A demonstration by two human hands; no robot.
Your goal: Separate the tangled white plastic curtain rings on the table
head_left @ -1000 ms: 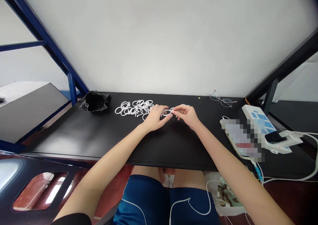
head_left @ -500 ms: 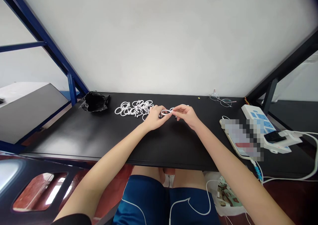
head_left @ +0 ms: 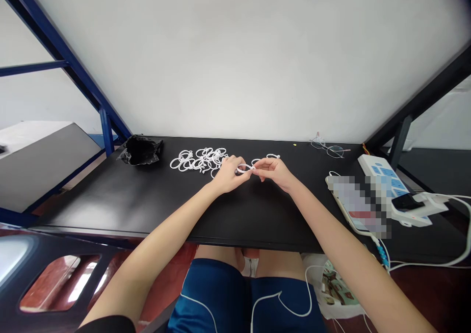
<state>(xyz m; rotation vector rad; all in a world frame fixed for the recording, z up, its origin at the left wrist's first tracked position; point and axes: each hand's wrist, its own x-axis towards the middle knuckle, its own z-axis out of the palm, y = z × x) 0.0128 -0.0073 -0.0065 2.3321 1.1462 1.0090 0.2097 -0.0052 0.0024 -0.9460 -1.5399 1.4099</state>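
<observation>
A heap of white plastic rings (head_left: 198, 160) lies on the black table (head_left: 147, 200), toward its far edge. My left hand (head_left: 228, 174) and my right hand (head_left: 275, 171) meet just right of the heap. Both pinch one white ring (head_left: 244, 168) between thumb and fingers, the left on its left side, the right on its right end. Behind my right hand a short run of joined white rings (head_left: 268, 158) rests on the table.
A crumpled black bag (head_left: 142, 149) sits at the far left of the table. Eyeglasses (head_left: 329, 149) lie at the far right. A phone (head_left: 355, 205), a white power strip (head_left: 393, 188) and white cables (head_left: 441, 262) crowd the right end. Blue frame bars (head_left: 73, 68) rise on the left.
My two hands have drawn a little closer together around the ring. The ring has tilted slightly between the fingers. Nothing else has moved.
</observation>
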